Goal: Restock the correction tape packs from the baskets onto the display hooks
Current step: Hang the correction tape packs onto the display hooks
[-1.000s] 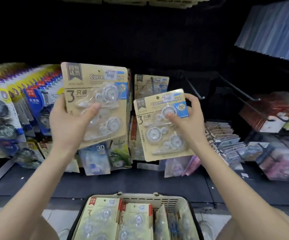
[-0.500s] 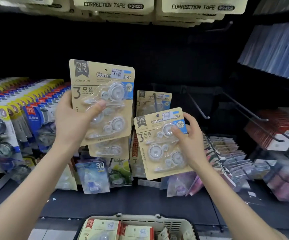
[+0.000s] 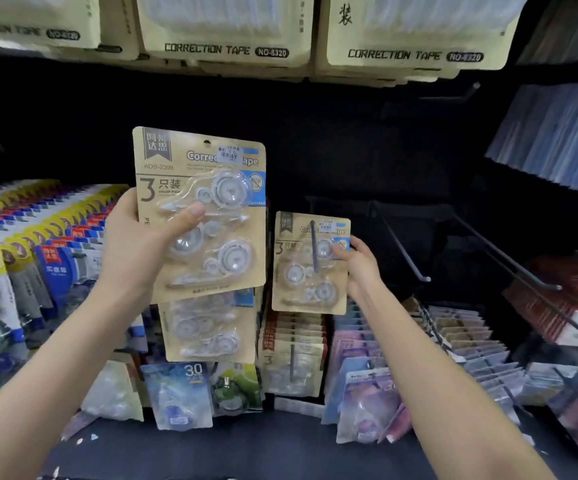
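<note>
The left hand [image 3: 135, 251] clasps a kraft-brown cardboard pack [image 3: 204, 216] by its left edge, thumb pressed flat across the clear plastic blister, the other fingers hidden behind the card. The pack stands upright, raised in front of the dark back panel [image 3: 315, 140]. Its card is matte with rounded corners and a small hang hole at the top, with a white price sticker beside the printed title; under the glossy, bumpy blister sit three translucent correction tape dispensers with round toothed wheels.

The right hand [image 3: 358, 268] pinches the right edge of a second, identical pack [image 3: 310, 263], thumb on the front by the blue corner patch, fingers behind. This pack sits further back and hangs upright on a thin dark metal hook [image 3: 313, 247], whose rod comes out through the top of the card and runs down over its face towards the camera.

Below the left-hand pack another kraft pack [image 3: 207, 330] hangs against the display, its blister catching the light. Beneath the hooked pack is a packed row of red-topped kraft cards [image 3: 292, 341]. To the right two bare metal hooks [image 3: 401, 247] slant out from the back panel. Rows of glossy blue, red and yellow cards [image 3: 38, 237] fill the left side, thin pastel cards [image 3: 464, 341] the lower right, and large cream packs lettered CORRECTION TAPE [image 3: 225, 32] hang along the top edge of the display.
</note>
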### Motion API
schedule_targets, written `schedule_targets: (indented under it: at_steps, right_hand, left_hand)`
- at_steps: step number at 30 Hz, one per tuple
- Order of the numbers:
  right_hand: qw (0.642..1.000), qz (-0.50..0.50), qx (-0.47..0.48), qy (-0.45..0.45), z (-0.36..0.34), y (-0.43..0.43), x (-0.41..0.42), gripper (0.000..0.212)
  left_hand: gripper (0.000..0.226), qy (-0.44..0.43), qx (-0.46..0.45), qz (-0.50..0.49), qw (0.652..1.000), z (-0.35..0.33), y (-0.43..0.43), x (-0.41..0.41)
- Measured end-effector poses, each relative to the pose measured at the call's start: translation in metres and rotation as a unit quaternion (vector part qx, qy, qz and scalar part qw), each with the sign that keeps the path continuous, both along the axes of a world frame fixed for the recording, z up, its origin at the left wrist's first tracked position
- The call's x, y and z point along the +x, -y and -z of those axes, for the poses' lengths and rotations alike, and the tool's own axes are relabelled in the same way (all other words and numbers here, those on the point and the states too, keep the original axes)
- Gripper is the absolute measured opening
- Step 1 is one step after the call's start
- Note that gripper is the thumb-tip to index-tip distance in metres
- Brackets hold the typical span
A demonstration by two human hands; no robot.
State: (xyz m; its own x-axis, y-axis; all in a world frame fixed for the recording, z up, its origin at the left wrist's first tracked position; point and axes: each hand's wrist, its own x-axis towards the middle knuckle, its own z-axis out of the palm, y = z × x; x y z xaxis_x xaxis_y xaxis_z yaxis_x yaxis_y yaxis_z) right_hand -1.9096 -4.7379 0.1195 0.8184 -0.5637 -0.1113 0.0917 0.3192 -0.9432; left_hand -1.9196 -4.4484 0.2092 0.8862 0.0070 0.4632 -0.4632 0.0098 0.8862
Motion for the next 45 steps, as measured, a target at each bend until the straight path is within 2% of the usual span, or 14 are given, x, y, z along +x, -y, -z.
schedule_targets:
  at_steps: [5,10,12,14,16,19,21,24,28,29,33,35,41,45]
  right_hand:
    - [0.996,0.049,-0.072,-0.037,0.002,0.007,0.036,0.029]
    - [0.962,0.090,-0.243,-0.084,-0.007,-0.004,-0.003,0.030]
    - [0.949,0.135,-0.284,-0.033,-0.019,-0.018,-0.041,0.015]
    - [0.928,0.173,-0.323,0.061,-0.038,-0.041,-0.086,0.015]
    - [0.911,0.145,-0.363,0.131,-0.060,-0.066,-0.121,0.012]
    - [0.911,0.026,-0.405,0.079,-0.083,-0.094,-0.136,0.046]
    - [0.916,-0.018,-0.398,0.056,-0.086,-0.107,-0.133,0.049]
    - [0.926,-0.014,-0.367,0.089,-0.080,-0.115,-0.131,0.041]
    - [0.954,-0.062,-0.270,0.115,-0.069,-0.107,-0.138,0.033]
    - [0.962,-0.071,-0.239,0.115,-0.065,-0.104,-0.141,0.034]
    - [0.977,-0.077,-0.178,0.086,-0.036,-0.098,-0.156,0.037]
    - [0.983,-0.078,-0.157,0.061,-0.018,-0.093,-0.163,0.035]
    - [0.978,-0.069,-0.195,0.033,-0.002,-0.062,-0.174,0.032]
    - [0.967,-0.051,-0.245,0.047,-0.004,-0.048,-0.176,0.033]
  left_hand:
    - [0.045,-0.026,-0.018,0.017,0.999,-0.008,0.004,0.005]
    - [0.052,-0.053,-0.042,0.036,0.997,-0.006,0.005,-0.003]
    - [0.056,-0.060,-0.043,0.045,0.996,-0.004,0.002,-0.008]
    - [0.058,-0.065,-0.041,0.061,0.995,-0.001,-0.003,-0.015]
    - [0.064,-0.072,-0.037,0.096,0.992,0.005,-0.008,-0.024]
    - [0.081,-0.074,-0.023,0.140,0.987,0.011,-0.008,-0.040]
    - [0.078,-0.066,-0.020,0.166,0.984,0.016,-0.003,-0.049]
    - [0.069,-0.066,-0.033,0.167,0.983,0.022,0.004,-0.058]
    - [0.094,-0.061,-0.012,0.136,0.989,0.023,0.001,-0.062]
    - [0.091,-0.061,0.002,0.120,0.991,0.026,0.001,-0.063]
    - [0.046,-0.083,0.074,0.078,0.991,0.044,0.007,-0.069]
    - [0.033,-0.072,0.127,0.070,0.987,0.051,0.011,-0.072]
    - [0.034,-0.031,0.246,0.031,0.968,0.065,0.009,-0.071]
    - [0.035,-0.013,0.256,-0.034,0.966,0.063,-0.006,-0.060]
